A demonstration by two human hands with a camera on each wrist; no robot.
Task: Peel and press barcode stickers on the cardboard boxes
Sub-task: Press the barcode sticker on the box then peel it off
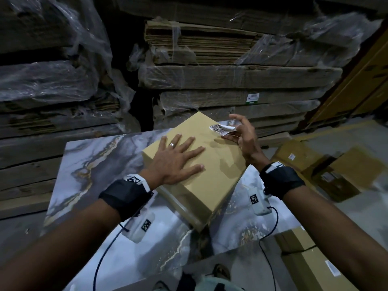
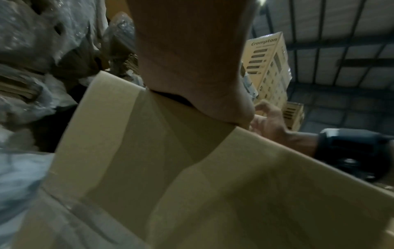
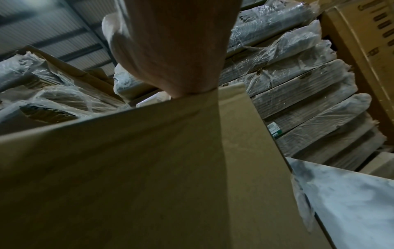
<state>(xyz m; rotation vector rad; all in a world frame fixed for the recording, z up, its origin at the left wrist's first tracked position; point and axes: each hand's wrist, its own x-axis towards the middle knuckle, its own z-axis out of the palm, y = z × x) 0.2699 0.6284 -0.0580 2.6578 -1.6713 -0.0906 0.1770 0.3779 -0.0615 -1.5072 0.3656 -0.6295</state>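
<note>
Sticker poised over box, not yet pressed down.

Left hand lies flat, fingers spread, pinning the cardboard box on the marbled table. Right hand pinches the curled barcode sticker above the box's far corner. Risk: the curl may fold onto itself or crease, leaving the code wrinkled.

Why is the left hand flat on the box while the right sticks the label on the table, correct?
Not quite. The left hand does lie flat on the box, but the right hand holds the label over the box's far corner, not the table. The head view shows this.
</note>
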